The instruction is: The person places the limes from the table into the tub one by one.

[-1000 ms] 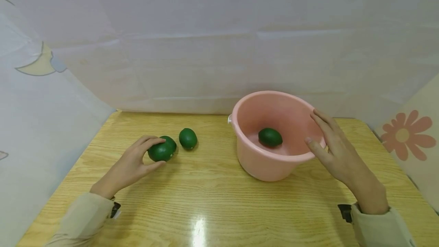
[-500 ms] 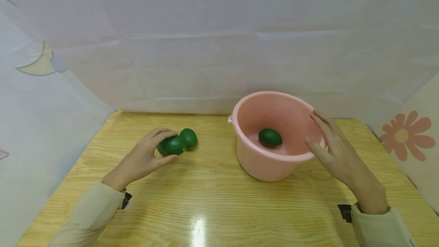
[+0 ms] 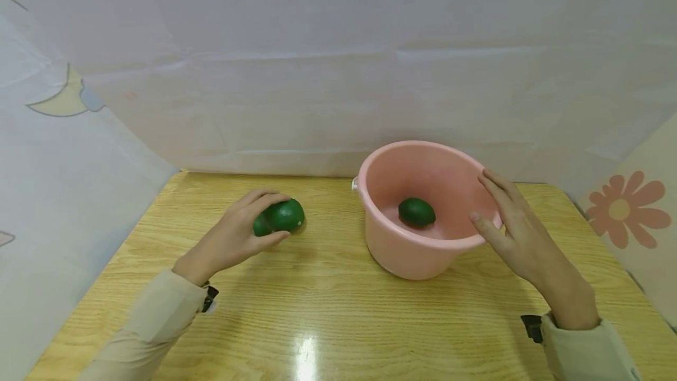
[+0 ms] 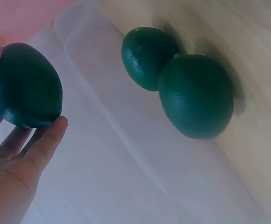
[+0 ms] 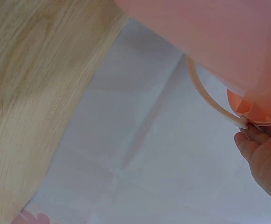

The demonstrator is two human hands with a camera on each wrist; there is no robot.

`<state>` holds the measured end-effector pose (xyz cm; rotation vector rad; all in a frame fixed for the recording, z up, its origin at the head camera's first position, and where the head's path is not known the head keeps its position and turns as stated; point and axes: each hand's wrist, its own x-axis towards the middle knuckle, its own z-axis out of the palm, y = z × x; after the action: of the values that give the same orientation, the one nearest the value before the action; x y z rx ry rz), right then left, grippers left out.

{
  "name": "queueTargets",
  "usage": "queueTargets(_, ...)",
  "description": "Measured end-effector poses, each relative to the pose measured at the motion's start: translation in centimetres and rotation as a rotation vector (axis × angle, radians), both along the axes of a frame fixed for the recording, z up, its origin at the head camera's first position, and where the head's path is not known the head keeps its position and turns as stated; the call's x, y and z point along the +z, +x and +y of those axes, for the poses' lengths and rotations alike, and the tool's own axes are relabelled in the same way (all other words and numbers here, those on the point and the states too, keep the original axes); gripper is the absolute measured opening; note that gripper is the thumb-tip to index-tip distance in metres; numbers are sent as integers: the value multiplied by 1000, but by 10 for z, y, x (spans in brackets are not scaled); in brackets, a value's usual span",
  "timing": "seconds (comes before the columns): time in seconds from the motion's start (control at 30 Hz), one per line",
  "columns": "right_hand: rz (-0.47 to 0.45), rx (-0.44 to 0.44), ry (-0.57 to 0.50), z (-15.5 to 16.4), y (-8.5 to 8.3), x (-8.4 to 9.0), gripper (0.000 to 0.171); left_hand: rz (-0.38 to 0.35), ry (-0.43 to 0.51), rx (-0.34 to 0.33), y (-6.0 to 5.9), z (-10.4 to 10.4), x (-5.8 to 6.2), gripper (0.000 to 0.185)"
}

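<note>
My left hand (image 3: 233, 237) curls fingers and thumb round a dark green, egg-shaped, smooth-skinned fruit (image 4: 24, 85), lifted just above the pale wooden surface (image 3: 317, 310); in the left wrist view two more like it (image 4: 196, 95) lie touching just beyond. My right hand (image 3: 515, 231) rests fingers straight against the rim of the round pink plastic bucket (image 3: 412, 251), gripping nothing. A further green fruit (image 3: 416, 211) sits inside.

Held fruit (image 3: 285, 215): dark green, finely pitted skin.
Fruit in bucket (image 3: 416, 211): dark green.
Bucket (image 3: 402, 251): pale pink (handle the same pink, right wrist view).
Table (image 3: 328, 310): light yellow wood grain, glossy highlight at lower centre.
Backdrop (image 3: 317, 63): plain white sheet, creased.
Left panel (image 3: 58, 102): yellow crescent moon print, upper left.
Right panel (image 3: 621, 209): pink-orange flower print, right edge.
Sleeves (image 3: 153, 328): beige.
</note>
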<state>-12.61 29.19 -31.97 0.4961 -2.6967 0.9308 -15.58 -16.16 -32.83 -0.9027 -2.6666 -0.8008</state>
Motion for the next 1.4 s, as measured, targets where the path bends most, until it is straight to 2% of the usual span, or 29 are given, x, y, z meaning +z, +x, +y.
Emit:
queueTargets(0.23, 0, 3, -6, 0, -1, -1, 68, 24, 13, -29, -1, 9, 6, 60)
queueTargets(1.4, 31, 4, -30, -1, -2, -3, 66, 85, 98, -82, -10, 49, 33, 58)
